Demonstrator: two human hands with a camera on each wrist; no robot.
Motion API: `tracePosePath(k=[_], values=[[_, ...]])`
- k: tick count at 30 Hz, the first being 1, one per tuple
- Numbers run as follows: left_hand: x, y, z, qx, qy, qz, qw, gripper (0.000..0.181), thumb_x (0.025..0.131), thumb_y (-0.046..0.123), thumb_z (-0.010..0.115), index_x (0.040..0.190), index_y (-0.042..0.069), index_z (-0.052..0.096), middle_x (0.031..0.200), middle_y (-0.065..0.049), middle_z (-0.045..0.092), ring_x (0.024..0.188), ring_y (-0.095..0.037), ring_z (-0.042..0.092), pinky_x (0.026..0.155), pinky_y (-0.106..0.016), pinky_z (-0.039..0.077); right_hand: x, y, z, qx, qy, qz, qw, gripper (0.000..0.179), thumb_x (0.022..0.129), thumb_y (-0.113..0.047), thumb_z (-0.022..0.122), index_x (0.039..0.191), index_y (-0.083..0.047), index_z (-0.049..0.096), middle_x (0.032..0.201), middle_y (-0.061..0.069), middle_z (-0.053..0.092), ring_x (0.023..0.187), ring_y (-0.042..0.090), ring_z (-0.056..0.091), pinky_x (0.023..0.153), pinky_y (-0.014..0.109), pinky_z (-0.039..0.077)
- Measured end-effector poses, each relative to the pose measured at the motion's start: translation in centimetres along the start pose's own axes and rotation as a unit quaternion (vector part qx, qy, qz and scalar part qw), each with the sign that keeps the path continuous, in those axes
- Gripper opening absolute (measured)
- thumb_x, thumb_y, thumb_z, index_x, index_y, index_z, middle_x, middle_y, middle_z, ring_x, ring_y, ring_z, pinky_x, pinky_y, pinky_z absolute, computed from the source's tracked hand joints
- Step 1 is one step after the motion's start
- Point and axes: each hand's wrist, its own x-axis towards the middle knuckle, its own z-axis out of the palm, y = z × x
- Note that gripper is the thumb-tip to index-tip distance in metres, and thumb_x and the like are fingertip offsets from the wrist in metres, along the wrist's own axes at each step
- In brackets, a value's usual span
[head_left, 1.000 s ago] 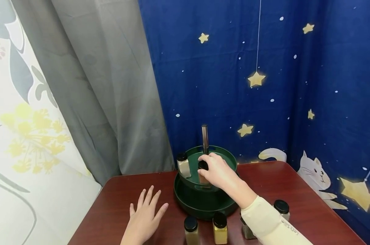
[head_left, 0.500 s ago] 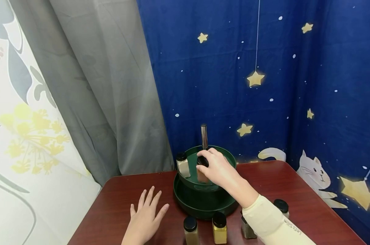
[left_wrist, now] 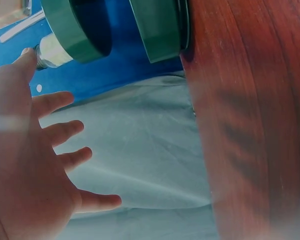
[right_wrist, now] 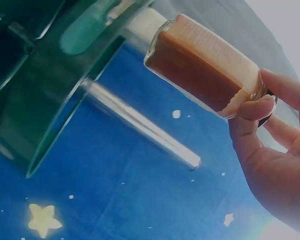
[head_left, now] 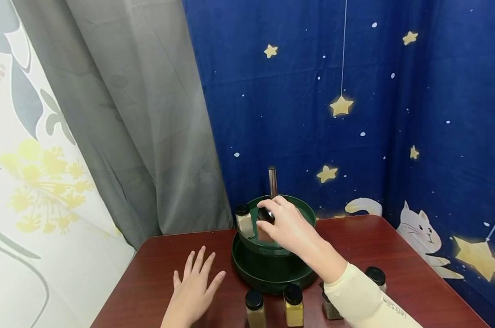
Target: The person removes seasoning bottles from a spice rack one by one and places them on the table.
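My right hand [head_left: 290,225] pinches a glass spice jar [right_wrist: 202,70] of brown powder near its black lid, between thumb and fingers. The jar is over the upper tier [head_left: 306,210] of a round green two-tier tray. Whether its base touches the tier cannot be told from the head view; the right wrist view shows it tilted in frame. A jar of pale powder [head_left: 245,224] stands on the upper tier, just left of the brown one. My left hand [head_left: 192,289], fingers spread and holding nothing, hovers over the table [head_left: 165,259] left of the tray; its shadow falls on the wood.
In front of the tray's lower tier [head_left: 268,285] stand a grey-brown jar [head_left: 256,314] and a yellow jar [head_left: 294,312]. A dark jar [head_left: 331,309] and another black-lidded jar [head_left: 376,276] are partly behind the right sleeve. A metal pole [head_left: 273,182] rises from the tray.
My right hand has shifted slightly left with the brown jar, bringing it closer to the pale jar. The left hand has hardly moved.
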Motion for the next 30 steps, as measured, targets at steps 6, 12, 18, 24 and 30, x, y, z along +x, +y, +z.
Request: tracePosePath(k=[6, 12, 18, 24, 30], values=[[-0.4, 0.4, -0.2, 0.002, 0.006, 0.001, 1.0, 0.087, 0.101, 0.082, 0.035, 0.163, 0.023, 0.046, 0.179, -0.009, 0.023, 0.166, -0.043, 0.015, 0.114, -0.091, 0.012, -0.8, -1.3, 0.0, -0.001, 0.017, -0.05, 0.9986, 0.036, 0.097, -0.021, 0.08, 0.131, -0.012, 0.071, 0.118, 0.01, 0.068, 0.099, 0.02, 0.068, 0.086, 0.037, 0.063], [-0.8, 0.5, -0.2, 0.004, 0.003, -0.005, 1.0, 0.087, 0.1, 0.083, 0.035, 0.163, 0.023, 0.047, 0.179, -0.009, 0.023, 0.166, -0.043, 0.016, 0.114, -0.091, 0.013, -1.4, -2.1, 0.5, 0.003, 0.021, -0.083, 0.9963, 0.037, 0.097, -0.021, 0.08, 0.132, -0.011, 0.071, 0.118, 0.008, 0.068, 0.095, 0.018, 0.069, 0.082, 0.034, 0.061], [-1.2, 0.5, -0.2, 0.01, 0.008, -0.007, 0.9999, 0.088, 0.101, 0.083, 0.034, 0.163, 0.022, 0.047, 0.179, -0.009, 0.023, 0.166, -0.044, 0.015, 0.114, -0.091, 0.013, -2.2, -2.8, 1.2, 0.017, 0.007, -0.105, 0.9943, 0.036, 0.099, -0.024, 0.078, 0.132, -0.012, 0.071, 0.118, 0.006, 0.067, 0.098, 0.016, 0.069, 0.084, 0.034, 0.062], [-1.4, 0.7, -0.6, 0.023, 0.016, -0.002, 0.9996, 0.085, 0.103, 0.08, 0.033, 0.163, 0.022, 0.046, 0.179, -0.009, 0.022, 0.166, -0.043, 0.015, 0.113, -0.091, 0.014, -2.9, -3.6, 2.4, 0.018, -0.021, -0.119, 0.9925, 0.036, 0.101, -0.025, 0.076, 0.134, -0.012, 0.069, 0.123, 0.006, 0.067, 0.1, 0.016, 0.071, 0.087, 0.033, 0.062], [-1.6, 0.8, -1.7, 0.032, 0.031, 0.003, 0.999, 0.082, 0.105, 0.077, 0.031, 0.164, 0.022, 0.044, 0.179, -0.009, 0.022, 0.166, -0.044, 0.015, 0.113, -0.091, 0.015, -3.5, -4.0, 3.9, 0.018, -0.06, -0.111, 0.9919, 0.035, 0.101, -0.025, 0.076, 0.133, -0.012, 0.067, 0.124, 0.007, 0.066, 0.105, 0.017, 0.071, 0.089, 0.033, 0.063]])
